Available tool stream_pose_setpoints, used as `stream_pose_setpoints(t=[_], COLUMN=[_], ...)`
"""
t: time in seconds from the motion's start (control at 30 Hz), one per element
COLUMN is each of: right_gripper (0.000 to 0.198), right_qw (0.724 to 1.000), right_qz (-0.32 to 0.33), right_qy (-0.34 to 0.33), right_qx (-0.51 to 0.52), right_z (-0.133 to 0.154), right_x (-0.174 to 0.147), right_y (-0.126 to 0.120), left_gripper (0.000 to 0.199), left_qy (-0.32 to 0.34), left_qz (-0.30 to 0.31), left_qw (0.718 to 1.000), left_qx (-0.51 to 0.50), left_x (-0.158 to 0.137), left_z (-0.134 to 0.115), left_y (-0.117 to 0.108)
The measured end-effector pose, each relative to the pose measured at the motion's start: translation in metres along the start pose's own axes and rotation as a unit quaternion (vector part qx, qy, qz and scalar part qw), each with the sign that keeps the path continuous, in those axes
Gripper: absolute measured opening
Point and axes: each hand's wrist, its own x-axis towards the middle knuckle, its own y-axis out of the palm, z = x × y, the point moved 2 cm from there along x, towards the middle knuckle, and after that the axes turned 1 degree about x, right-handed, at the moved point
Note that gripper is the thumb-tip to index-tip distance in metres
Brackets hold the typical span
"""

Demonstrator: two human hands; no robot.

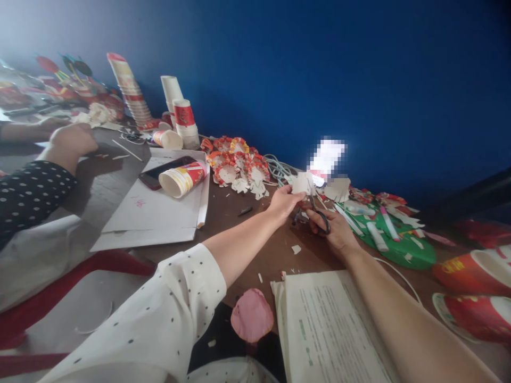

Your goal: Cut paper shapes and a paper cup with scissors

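Observation:
My left hand pinches a white piece of paper above the brown table. The fingers of my right hand are wrapped round black-handled scissors, whose blades reach up to the edge of that piece. Beyond it glows a bright, pixelated screen. A larger pale scrap lies just right of the screen's foot. To the left of my left hand is a heap of red and white cut-out paper pieces. Small white offcuts are scattered below my hands.
On the left, a white box lid carries a phone and lying paper cups. Stacked cups stand behind. A green round sheet with markers lies right; printed papers lie in front. Another person's hands are far left.

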Motion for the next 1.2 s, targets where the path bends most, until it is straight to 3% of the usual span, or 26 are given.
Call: stream_pose_setpoints(t=[0.2,1.2], right_gripper=[0.057,0.049], right_qw=[1.000,0.999], right_qz=[0.000,-0.021], right_qy=[-0.002,-0.014], right_qx=[-0.031,-0.045], right_z=[0.0036,0.0059], right_x=[-0.0008,-0.0007], right_y=[-0.0007,0.0004], left_gripper=[0.011,0.011], left_qy=[-0.014,-0.015], left_qz=[0.007,0.005], left_qw=[1.000,1.000], left_qx=[0.005,0.016], left_x=[0.0013,0.0069], left_z=[0.0010,0.0057], left_y=[-0.0008,-0.0046])
